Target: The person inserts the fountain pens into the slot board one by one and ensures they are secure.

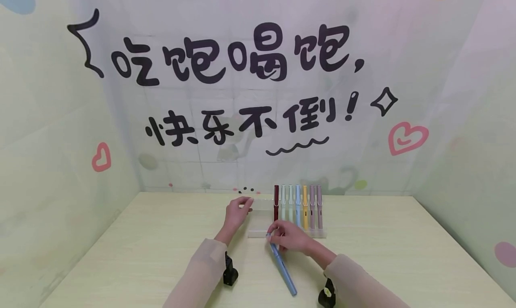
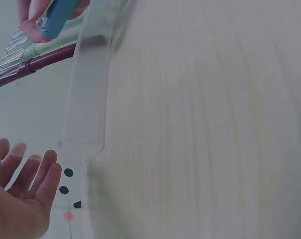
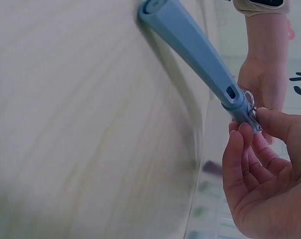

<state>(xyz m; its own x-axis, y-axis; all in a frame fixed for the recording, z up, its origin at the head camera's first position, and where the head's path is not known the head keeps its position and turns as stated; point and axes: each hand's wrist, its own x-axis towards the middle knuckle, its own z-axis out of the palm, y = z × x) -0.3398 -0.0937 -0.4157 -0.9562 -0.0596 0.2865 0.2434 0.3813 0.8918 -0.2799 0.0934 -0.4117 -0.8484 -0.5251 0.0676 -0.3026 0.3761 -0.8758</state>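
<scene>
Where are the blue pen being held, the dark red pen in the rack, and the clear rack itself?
blue pen (image 1: 283, 268), head view, middle of its barrel.
dark red pen (image 1: 276, 203), head view, its cap.
clear rack (image 2: 88, 89), left wrist view, its flat clear strip.

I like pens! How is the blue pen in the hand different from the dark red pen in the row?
The blue pen lies slanted on the table, while the dark red pen rests in the clear rack beside the other pens. The right hand pinches the blue pen's cap end; no hand touches the dark red pen. One is light blue, the other deep maroon. Both have the same shape and a metal clip.
</scene>
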